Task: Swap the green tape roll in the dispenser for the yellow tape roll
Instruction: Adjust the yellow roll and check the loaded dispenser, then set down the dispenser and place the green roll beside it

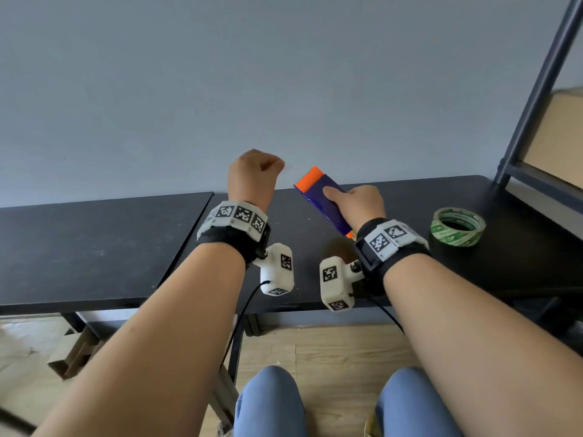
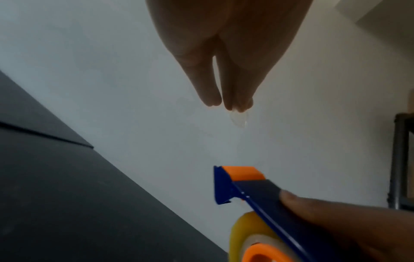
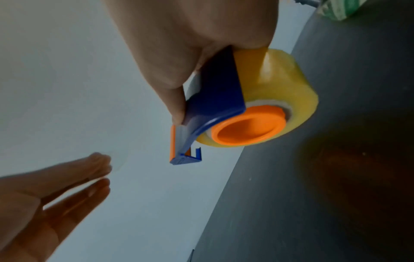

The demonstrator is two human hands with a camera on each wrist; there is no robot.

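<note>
My right hand (image 1: 353,203) grips the blue tape dispenser (image 1: 320,200) above the black table, its orange tip pointing up and away. The yellow tape roll (image 3: 280,83) sits on the dispenser's orange hub (image 3: 248,127). My left hand (image 1: 266,168) is raised to the left of the dispenser tip, and its fingertips (image 2: 237,104) pinch a small piece of clear tape end (image 2: 239,119). A faint clear strip seems to run from there toward the dispenser (image 2: 253,191). The green tape roll (image 1: 457,227) lies flat on the table to the right.
Two black tables (image 1: 94,247) stand side by side against a grey wall. A dark metal shelf frame (image 1: 536,89) holding a cardboard box rises at the right. Below the table edge are my knees, a wooden floor and cardboard at the left.
</note>
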